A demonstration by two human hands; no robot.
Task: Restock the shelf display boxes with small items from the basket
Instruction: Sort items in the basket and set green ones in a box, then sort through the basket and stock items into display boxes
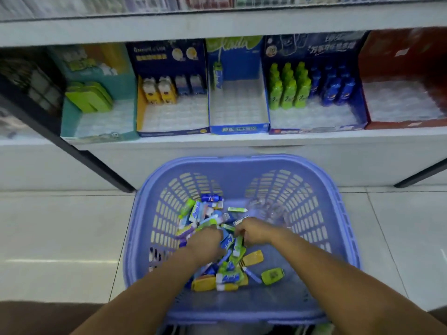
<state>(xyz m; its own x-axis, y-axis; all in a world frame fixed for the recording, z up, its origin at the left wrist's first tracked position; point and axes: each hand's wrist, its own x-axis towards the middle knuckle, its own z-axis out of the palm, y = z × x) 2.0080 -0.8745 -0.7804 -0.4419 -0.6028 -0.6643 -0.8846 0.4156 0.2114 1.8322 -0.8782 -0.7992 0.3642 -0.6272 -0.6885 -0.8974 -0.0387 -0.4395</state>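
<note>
Items: small packets [229,269] heaped in the purple basket [242,160].
Hands: left hand [208,241] and right hand [252,230] dug in; grip I can't tell.
Tip: I'd single out one kind for the blue display box [239,128].

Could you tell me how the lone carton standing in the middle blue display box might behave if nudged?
The carton is tall, narrow and stands alone, so it probably tips easily. Its flat sides suggest it would slide, not roll.

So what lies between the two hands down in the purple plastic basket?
In the head view, small blue-and-white and green packets from the pile lie between the left hand and right hand, inside the purple slotted plastic basket.
</note>
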